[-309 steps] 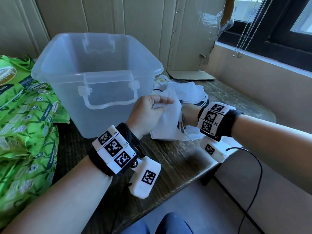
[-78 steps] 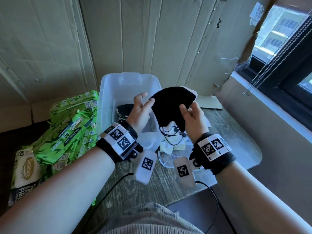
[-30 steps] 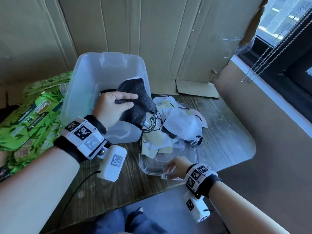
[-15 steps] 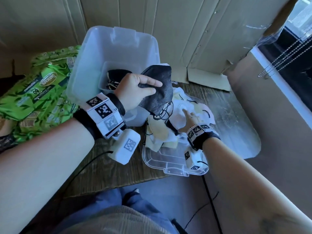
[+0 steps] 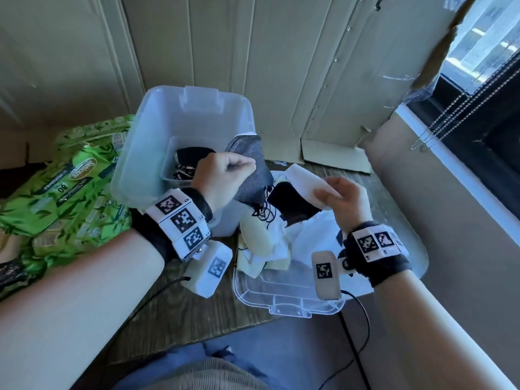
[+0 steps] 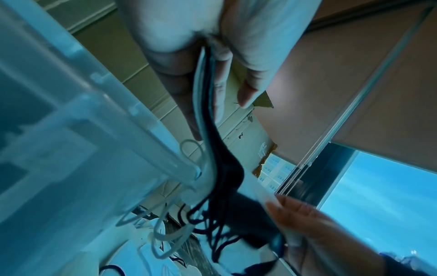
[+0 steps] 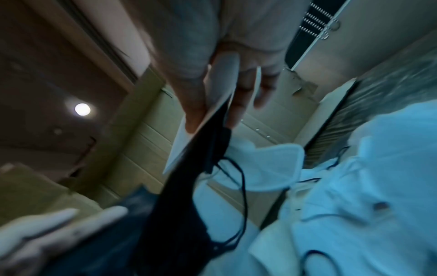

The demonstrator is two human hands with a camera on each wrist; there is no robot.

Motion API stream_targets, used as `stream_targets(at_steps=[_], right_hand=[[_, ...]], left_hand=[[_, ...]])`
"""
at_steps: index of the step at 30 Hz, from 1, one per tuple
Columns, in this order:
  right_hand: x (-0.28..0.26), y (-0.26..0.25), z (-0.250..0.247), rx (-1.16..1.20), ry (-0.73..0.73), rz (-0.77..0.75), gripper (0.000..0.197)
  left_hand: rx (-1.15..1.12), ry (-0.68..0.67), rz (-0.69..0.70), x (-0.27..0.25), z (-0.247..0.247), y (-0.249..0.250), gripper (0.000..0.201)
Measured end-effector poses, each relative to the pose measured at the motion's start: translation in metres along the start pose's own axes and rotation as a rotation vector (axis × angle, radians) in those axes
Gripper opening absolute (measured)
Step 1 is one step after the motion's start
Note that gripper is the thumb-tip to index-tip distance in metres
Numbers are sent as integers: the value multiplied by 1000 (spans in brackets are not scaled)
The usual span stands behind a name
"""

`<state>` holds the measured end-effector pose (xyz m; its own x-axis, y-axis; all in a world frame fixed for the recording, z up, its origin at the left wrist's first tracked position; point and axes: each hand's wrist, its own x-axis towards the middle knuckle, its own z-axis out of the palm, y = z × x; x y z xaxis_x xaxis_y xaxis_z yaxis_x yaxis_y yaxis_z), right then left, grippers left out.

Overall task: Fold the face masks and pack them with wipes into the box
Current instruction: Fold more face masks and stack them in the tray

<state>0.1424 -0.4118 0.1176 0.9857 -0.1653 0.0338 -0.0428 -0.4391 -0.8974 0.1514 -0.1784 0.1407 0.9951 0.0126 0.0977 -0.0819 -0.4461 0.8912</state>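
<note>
2 masks are in hand at once: the left hand (image 5: 222, 178) clenches a folded grey mask (image 5: 250, 167) at the clear box (image 5: 180, 119) rim, the right hand (image 5: 342, 201) pinches a white-and-black mask (image 5: 298, 192) above the counter (image 5: 180, 308), so dropping the grey one first would free both grips for folding.

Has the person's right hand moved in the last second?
Yes. The right hand rose from the near edge of the clear lid to above the mask pile, now pinching a mask.

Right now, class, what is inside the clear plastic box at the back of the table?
Inside the clear box, dark folded masks lie on the bottom. The left hand, gripping a grey mask, covers the near right part, so anything there is hidden.
</note>
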Motion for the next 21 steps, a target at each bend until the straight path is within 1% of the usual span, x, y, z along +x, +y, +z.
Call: stream_targets(at_steps=[1,2,3,5,7,9,10,11,12,13,14,16,17,18,19,21], right_hand=[[-3,-7,-2,115,-52,-31,19],[-5,-13,-4,206,-99,-59,22],[-6,-16,-5,272,-142,-75,24],[-9,-21,-5,347,-219,-73,25],[-11,-25,-2,398,-287,-73,27],[-12,-29,2,446,-342,-71,27],[-12,-31,4,447,-352,-75,25],[-12,-33,6,440,-345,-81,23],[-11,-35,8,424,-330,-89,22],[-9,-36,10,414,-314,-93,20],[-8,-38,12,408,-298,-90,20],[-5,-39,18,427,-275,-61,20],[-3,-40,21,438,-272,-43,20],[-2,-41,24,435,-268,-25,23],[-2,-42,28,415,-260,-17,30],[-3,-43,33,320,-218,-42,45]], left_hand=[[-4,-14,-14,1,2,2,27],[-4,-18,-24,1,4,6,42],[3,-24,-28,0,3,10,51],[-2,-24,-32,0,1,14,60],[-43,-45,-34,0,-2,14,64],[-142,-154,-15,0,-1,10,77],[-190,-229,-5,-1,0,10,88],[-232,-303,0,-2,1,9,100],[-265,-360,-14,-2,3,9,108],[-311,-408,-24,-1,4,9,108],[-354,-441,-36,-2,4,10,98],[-423,-442,-51,-4,6,13,56],[-399,-419,-46,-3,8,12,42],[-351,-379,-44,-1,10,10,39],[-324,-341,-45,0,11,9,39],[-344,-261,-77,2,14,8,35]])
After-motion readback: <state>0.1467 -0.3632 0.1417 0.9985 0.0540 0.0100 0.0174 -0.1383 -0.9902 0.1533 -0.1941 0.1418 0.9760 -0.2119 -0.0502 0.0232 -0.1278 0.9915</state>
